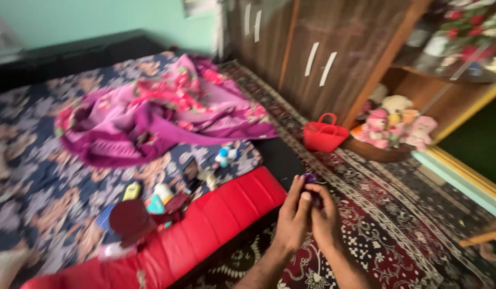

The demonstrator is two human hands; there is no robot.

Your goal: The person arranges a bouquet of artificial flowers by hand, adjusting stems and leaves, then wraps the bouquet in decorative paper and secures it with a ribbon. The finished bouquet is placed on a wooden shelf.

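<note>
Both hands met above the carpet (398,235), just beside the bed's red edge (216,219). The left hand (292,220) and right hand (325,222) pinched a small purple thing (310,178) between their fingertips, its top showing above each grip.

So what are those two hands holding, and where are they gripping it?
A small purple object, pinched between the fingertips of the left hand and right hand. The fingers cover most of it, so what it is cannot be told.

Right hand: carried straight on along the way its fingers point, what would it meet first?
The right hand points up and away, past the small purple thing pinched between both hands. Beyond that, patterned carpet; the red basket by the wardrobe looks first in line, though depth is unclear.
</note>
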